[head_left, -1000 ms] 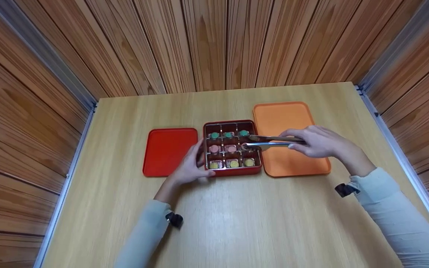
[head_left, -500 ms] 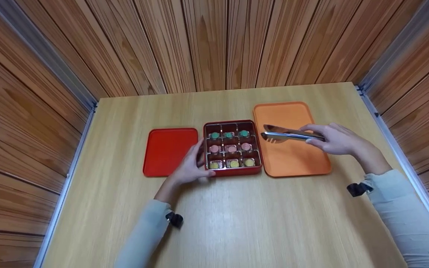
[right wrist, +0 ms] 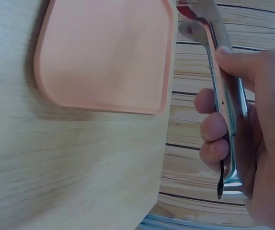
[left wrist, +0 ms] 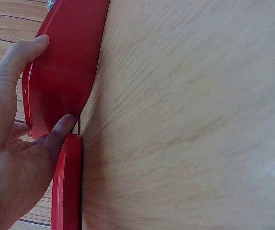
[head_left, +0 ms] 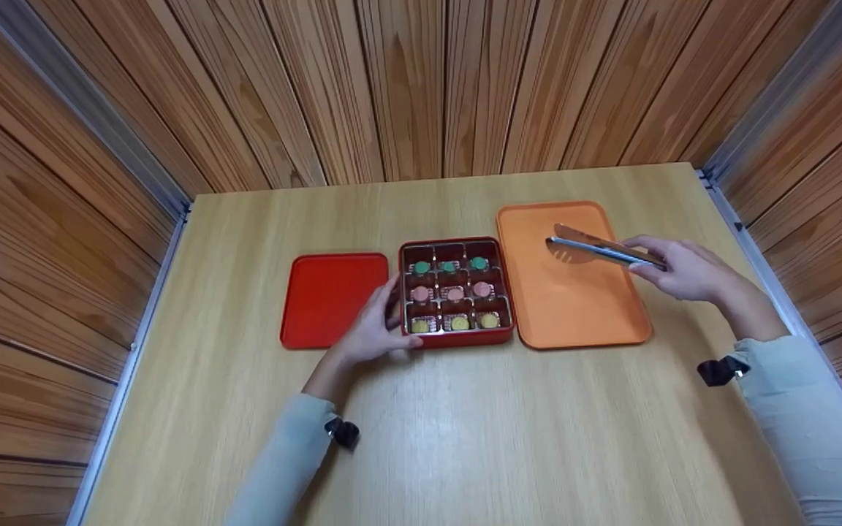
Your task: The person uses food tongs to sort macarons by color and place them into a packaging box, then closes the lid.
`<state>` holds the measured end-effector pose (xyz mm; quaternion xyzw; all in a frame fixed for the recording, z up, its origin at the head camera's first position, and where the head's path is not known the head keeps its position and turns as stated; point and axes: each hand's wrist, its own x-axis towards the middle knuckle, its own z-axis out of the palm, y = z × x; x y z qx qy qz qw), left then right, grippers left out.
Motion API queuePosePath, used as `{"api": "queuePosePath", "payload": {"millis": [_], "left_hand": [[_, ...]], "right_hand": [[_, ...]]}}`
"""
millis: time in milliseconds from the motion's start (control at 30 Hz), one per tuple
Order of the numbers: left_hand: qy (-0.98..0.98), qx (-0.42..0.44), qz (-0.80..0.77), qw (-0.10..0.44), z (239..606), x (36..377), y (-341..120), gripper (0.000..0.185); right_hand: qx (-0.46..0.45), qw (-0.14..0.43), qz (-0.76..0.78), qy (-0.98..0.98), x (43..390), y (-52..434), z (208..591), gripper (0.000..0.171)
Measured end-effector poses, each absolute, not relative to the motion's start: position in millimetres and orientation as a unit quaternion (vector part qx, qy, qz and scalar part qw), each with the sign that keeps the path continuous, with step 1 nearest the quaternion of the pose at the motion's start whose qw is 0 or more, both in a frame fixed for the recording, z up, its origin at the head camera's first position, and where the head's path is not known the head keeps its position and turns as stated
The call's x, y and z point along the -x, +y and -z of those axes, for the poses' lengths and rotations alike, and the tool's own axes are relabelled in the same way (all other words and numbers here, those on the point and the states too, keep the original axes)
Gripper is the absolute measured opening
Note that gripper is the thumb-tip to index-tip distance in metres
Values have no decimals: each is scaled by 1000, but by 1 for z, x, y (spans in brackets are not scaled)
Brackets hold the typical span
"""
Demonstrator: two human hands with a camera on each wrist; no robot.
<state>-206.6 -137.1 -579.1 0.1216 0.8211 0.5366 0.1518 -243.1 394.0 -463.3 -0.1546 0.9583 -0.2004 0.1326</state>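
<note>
A dark red divided box stands mid-table in the head view. Its compartments hold rows of small round sweets: green at the back, pink in the middle, yellow in front. My left hand holds the box's near left corner, thumb on the front wall, fingers along the left side. In the right wrist view, metal tongs lie in the grip of my right hand, fingers curled round them. Over the orange tray, the tongs' tips are close together, with nothing seen between them.
Left of the box lies a flat red lid or tray, partly behind my left hand. The orange tray sits right beside the box. Wooden panel walls enclose the table at the back and sides.
The tongs came up out of the box, leaving a pink sweet in the middle row's right compartment. My right hand carried them rightward over the orange tray. My left hand stayed put.
</note>
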Motion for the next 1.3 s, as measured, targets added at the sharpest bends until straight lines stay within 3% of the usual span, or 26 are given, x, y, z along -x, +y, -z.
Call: {"api": "queuePosePath", "payload": {"millis": [633, 967, 1300], "left_hand": [[820, -112, -539, 159, 580, 207, -137, 129], [815, -112, -545, 162, 579, 208, -137, 130], [821, -115, -537, 155, 578, 207, -138, 130]], "right_hand": [[54, -16, 220, 974, 246, 408, 493, 58], [-35, 19, 241, 970, 255, 428, 503, 70], [-68, 26, 238, 969, 254, 437, 520, 68]]}}
